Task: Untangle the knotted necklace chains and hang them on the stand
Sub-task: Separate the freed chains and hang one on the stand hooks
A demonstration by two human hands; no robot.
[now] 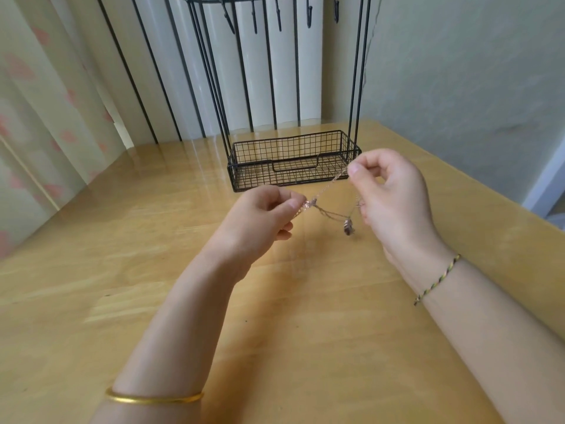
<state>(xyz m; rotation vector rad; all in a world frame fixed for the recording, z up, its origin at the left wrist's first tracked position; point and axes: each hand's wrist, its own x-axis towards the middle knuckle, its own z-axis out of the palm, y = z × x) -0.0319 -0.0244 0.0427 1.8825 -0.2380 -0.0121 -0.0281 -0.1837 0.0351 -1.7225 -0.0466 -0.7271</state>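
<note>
Both hands are raised over the table (122,301). Left hand (263,209): thumb and forefinger are curled and pinch the necklace chains (328,186) at a small pinkish cluster right at the fingertips. Right hand (389,191): thumb and forefinger pinch the same strand, higher and farther out. The strand runs taut between the two pinches. Below it, looser strands sag, and a dark pendant (348,230) hangs close to the right fingers. We cannot resolve the knot itself. The black wire stand (275,149) sits just beyond the fingertips, its hooks (279,18) well above them.
</note>
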